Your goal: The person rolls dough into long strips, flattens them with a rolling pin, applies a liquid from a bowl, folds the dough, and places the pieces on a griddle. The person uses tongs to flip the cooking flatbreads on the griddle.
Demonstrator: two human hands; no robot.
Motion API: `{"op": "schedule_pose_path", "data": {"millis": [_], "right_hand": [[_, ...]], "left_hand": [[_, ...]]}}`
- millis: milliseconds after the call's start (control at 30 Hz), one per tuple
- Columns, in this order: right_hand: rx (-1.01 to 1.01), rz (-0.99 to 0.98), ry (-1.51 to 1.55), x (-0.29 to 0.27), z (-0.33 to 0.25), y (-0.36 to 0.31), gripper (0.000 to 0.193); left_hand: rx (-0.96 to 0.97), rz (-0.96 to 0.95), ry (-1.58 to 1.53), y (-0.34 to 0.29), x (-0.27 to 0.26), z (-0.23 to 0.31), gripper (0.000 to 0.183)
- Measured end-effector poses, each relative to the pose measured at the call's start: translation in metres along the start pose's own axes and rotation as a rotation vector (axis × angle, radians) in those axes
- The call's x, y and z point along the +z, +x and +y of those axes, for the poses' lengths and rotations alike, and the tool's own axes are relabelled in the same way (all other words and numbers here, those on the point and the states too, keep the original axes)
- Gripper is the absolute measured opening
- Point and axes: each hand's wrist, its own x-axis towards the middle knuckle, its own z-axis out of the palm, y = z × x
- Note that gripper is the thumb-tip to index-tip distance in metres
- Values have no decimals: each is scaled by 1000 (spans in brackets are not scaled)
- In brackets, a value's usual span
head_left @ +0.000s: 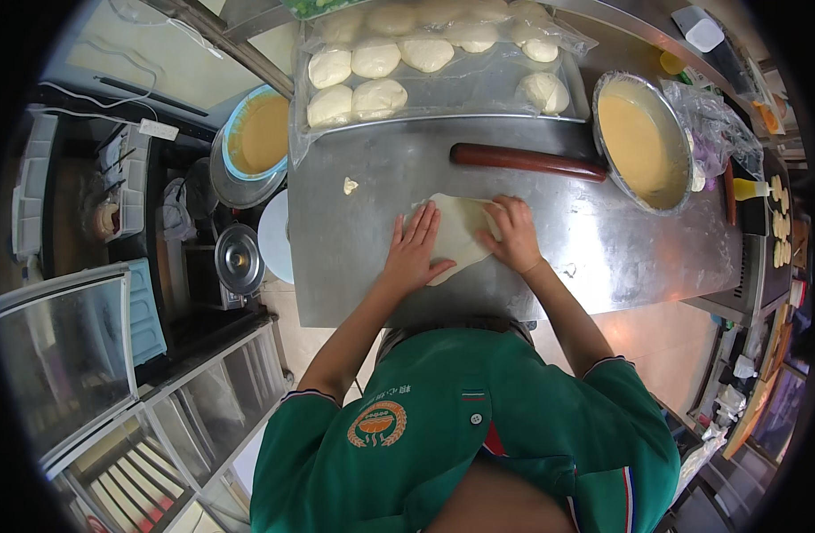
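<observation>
A thin, pale sheet of dough (pixel 461 233) lies flat on the steel worktable (pixel 363 266). My left hand (pixel 414 249) rests on its left edge, fingers stretched out and thumb apart. At the sheet's right edge, my right hand (pixel 513 235) has its fingers bent over and closed on the dough. Beyond my hands lies a dark red-brown rolling pin (pixel 527 163). A small scrap of dough (pixel 350 186) sits to the left of the sheet.
At the back stands a metal tray (pixel 479 89) of round dough balls (pixel 375 59), partly under plastic film. A metal bowl of yellowish batter (pixel 634 133) is at right. Left of the table are a blue-rimmed tub (pixel 256 133) and a lidded pot (pixel 239 258). A griddle (pixel 778 222) holds several small pieces at far right.
</observation>
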Motion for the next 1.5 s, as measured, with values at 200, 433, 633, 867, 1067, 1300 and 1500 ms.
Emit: {"op": "schedule_pose_path", "data": {"millis": [200, 433, 633, 867, 1067, 1300, 1500], "right_hand": [[84, 54, 33, 29, -12, 12, 58], [171, 72, 396, 35, -31, 29, 36], [-62, -77, 172, 22, -10, 20, 52], [70, -17, 224, 60, -13, 15, 52], [40, 2, 395, 51, -13, 17, 52], [-118, -56, 244, 42, -43, 24, 55], [54, -105, 445, 71, -73, 24, 57]], "left_hand": [[-243, -47, 68, -29, -8, -7, 106], [-241, 10, -21, -34, -12, -2, 101], [-37, -48, 44, -30, -7, 9, 88], [-20, -45, 74, -48, 5, 5, 76], [124, 55, 18, -43, 10, -1, 76], [-121, -5, 54, -41, -3, -7, 88], [-192, -94, 15, -44, -10, -9, 92]]}}
